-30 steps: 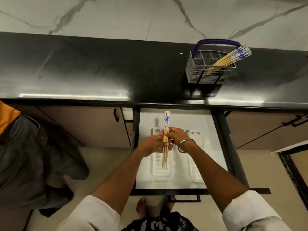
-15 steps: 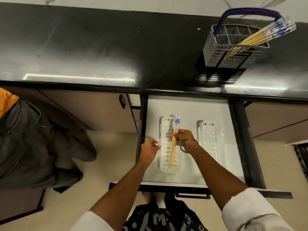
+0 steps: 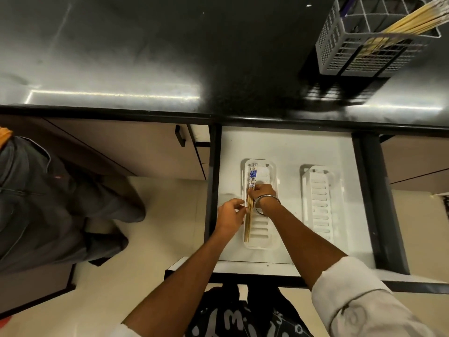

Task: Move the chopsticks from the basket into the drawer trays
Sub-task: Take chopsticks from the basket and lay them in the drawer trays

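Note:
A bundle of wooden chopsticks with blue-and-white tops lies lengthwise along the left side of the left white slotted tray in the open drawer. My right hand, with a metal bangle on the wrist, grips the bundle at its middle. My left hand is just left of the bundle, fingers curled and touching its lower part. A second white tray to the right holds nothing. The grey basket on the black counter at the top right holds several more chopsticks.
The black counter edge runs across above the drawer. Dark drawer rails flank the drawer. A closed cabinet with a black handle is at left. Another person in dark trousers stands at far left on the floor.
The bundle has come down from above the drawer into the left tray. My left hand let go, then returned to touch it. The camera has moved closer and leftward.

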